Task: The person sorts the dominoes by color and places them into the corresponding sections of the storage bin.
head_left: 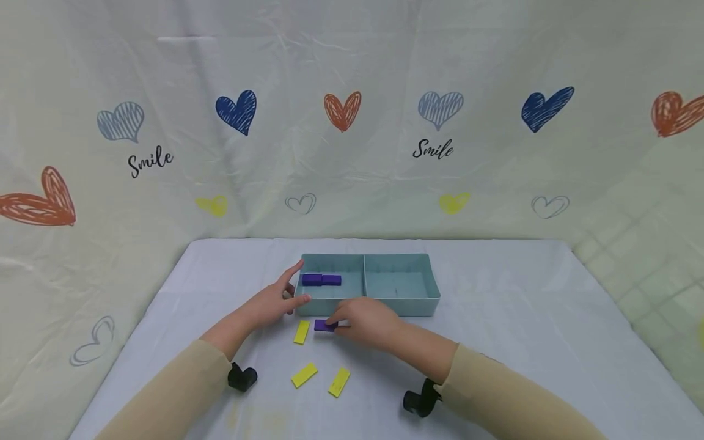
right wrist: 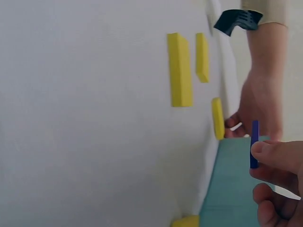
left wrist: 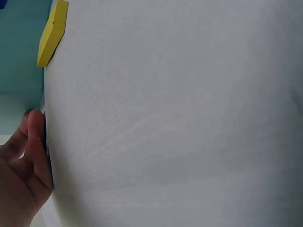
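Note:
A teal two-compartment box (head_left: pixel 401 307) stands toward the back of the table. Two purple blocks (head_left: pixel 321 280) lie end to end in its left compartment. My left hand (head_left: pixel 269 304) rests at the box's left end, index finger stretched toward the back corner and thumb at the front corner. Just in front of the box, my right hand (head_left: pixel 368 321) pinches another purple block (right wrist: pixel 254 144) between thumb and fingers. A yellow block (head_left: pixel 301 332) lies left of that purple block. Nearer to me lie two more yellow blocks, one left (head_left: pixel 304 374) and one right (head_left: pixel 339 382).
A white cloth covers the table (head_left: pixel 511 324). Behind it hangs a pale curtain (head_left: pixel 385 67) printed with hearts and the word Smile. Black wrist cameras hang under both sleeves, left (head_left: pixel 242 377) and right (head_left: pixel 422 400).

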`<action>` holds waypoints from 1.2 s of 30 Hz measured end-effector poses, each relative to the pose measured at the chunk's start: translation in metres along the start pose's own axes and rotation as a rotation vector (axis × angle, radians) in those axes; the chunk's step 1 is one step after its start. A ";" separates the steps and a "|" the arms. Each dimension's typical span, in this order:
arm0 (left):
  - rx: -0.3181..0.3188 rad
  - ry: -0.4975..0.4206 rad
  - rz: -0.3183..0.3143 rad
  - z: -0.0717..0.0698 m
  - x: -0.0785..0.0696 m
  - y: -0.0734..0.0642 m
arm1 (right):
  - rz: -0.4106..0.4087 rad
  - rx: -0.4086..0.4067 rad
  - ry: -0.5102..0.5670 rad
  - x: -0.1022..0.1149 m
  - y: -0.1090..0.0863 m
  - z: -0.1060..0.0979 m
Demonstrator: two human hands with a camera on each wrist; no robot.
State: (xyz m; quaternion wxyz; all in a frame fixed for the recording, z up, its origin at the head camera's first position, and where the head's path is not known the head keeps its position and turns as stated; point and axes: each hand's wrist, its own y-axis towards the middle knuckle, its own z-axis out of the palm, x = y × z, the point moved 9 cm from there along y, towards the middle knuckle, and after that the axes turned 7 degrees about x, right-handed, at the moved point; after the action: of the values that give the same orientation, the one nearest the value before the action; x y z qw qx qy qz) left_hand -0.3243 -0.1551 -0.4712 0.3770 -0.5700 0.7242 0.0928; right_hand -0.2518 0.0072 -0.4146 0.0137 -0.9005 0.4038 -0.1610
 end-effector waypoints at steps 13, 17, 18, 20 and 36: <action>-0.004 0.014 -0.023 0.000 -0.002 -0.003 | 0.023 -0.056 0.119 -0.015 -0.016 -0.046; 0.000 0.002 -0.012 0.000 -0.001 -0.003 | 0.027 -0.116 0.111 -0.023 -0.017 -0.063; 0.002 -0.004 -0.011 0.000 -0.001 -0.002 | 0.036 -0.127 0.103 -0.025 -0.016 -0.067; 0.006 -0.013 -0.007 0.001 0.000 -0.002 | 0.059 -0.134 0.102 -0.029 -0.014 -0.072; 0.017 -0.008 -0.016 0.001 -0.001 -0.003 | 0.106 -0.057 0.088 -0.048 0.021 -0.069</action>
State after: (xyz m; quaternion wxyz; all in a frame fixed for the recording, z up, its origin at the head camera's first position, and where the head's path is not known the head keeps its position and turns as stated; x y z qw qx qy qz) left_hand -0.3210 -0.1544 -0.4700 0.3855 -0.5722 0.7187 0.0861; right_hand -0.3178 0.0354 -0.3656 -0.0214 -0.8698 0.4557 -0.1880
